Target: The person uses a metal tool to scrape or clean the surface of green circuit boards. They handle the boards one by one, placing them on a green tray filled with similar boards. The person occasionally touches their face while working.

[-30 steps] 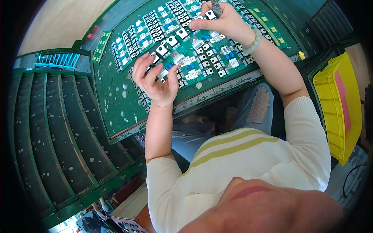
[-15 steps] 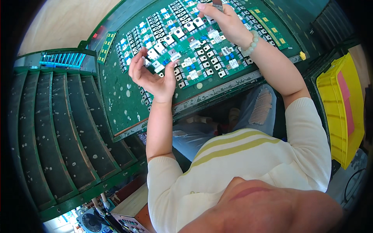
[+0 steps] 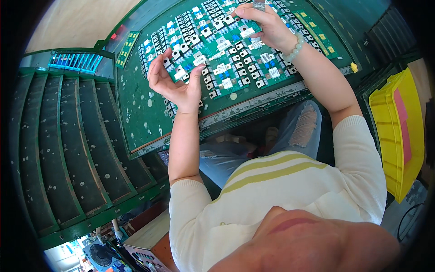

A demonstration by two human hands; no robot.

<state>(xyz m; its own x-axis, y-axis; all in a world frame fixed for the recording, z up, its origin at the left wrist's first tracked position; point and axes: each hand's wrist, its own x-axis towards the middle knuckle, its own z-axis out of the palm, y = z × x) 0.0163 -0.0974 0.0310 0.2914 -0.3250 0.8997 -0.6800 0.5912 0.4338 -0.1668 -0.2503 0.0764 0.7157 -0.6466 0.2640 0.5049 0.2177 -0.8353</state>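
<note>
Green circuit boards (image 3: pixel 233 93), packed with white blocks and black parts with round holes, cover much of the green table (image 3: pixel 140 113). My left hand (image 3: pixel 176 88) hovers over their left part, palm turned up, thumb and fingers apart with nothing between them. My right hand (image 3: pixel 272 29), with a bead bracelet at the wrist, is bent over the boards' far right part. A short flat metal piece (image 3: pixel 259 5) sticks out beyond its knuckles; the rest of it is hidden, and its kind is unclear. A white block (image 3: pixel 247 31) on the boards lies beside that thumb.
A narrow green board (image 3: pixel 315 34) lies at the table's right, another (image 3: pixel 128 49) at its left. On the right edge sits a small yellow lump (image 3: pixel 353 67). A yellow bin (image 3: pixel 389 136) stands to the right, a dark green slatted rack (image 3: pixel 86 145) to the left.
My left hand has shifted slightly left, still spread. My right hand has moved a little to the right, and its thumb now shows below the index finger. The view has shifted slightly.
</note>
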